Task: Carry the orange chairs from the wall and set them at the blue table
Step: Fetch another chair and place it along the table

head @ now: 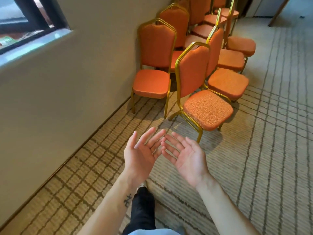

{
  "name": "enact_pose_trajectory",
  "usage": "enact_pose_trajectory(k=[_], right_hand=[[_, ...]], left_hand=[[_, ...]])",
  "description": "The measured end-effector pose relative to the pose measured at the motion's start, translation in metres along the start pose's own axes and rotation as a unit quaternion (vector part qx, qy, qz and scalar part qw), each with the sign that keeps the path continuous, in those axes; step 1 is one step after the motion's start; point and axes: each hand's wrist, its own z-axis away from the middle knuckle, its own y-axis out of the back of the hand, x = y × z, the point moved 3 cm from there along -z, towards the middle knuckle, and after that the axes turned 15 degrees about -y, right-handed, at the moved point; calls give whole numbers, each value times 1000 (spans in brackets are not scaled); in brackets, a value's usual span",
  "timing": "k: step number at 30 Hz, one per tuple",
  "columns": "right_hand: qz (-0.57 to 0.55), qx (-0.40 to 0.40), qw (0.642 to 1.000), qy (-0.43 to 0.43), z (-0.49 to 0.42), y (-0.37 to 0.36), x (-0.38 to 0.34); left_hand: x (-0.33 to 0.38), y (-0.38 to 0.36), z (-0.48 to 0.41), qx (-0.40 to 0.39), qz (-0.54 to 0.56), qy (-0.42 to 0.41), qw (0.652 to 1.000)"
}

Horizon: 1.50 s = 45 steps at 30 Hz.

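Looking down from the head view, saw the left hand (141,155) and the right hand (185,158) held up side by side, palms upward, fingers spread and loosely straight, gripping nothing. Found their fingertips close together above the carpet (264,150); could not tell whether touching. Noted a small dark tattoo (127,200) on the left forearm, and just beside it a black trouser leg (143,211).

Saw the orange chairs (228,82) standing ahead of the hands, apart from them, in two rows running away along the beige wall (67,85). Found the nearest chair (207,108), gold-framed, upright on the carpet just beyond the right hand, seat lying to the right of its back. Saw another chair (151,83) to its left, close to the wall, seat facing the camera. Glimpsed more chairs packed behind these two, some hiding parts of others. Noticed a dark-framed window (30,19) set in the wall at upper left.
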Motion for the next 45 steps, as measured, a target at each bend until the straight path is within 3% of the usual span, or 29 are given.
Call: enact_pose_trajectory(k=[7,15,32,45], right_hand=[[10,17,999,38,-90,-79,-70],[-18,39,997,67,-168,-120,-139],[-64,41,992,99,-350,-121,-382],[-109,98,982,123,-419,-98,-477]], left_hand=[[64,-12,-135,-38,28,24,999],[102,-38,-250,-76,16,48,996],[87,-173,-516,-78,-28,67,994],[59,-243,-647,-120,-61,138,981]])
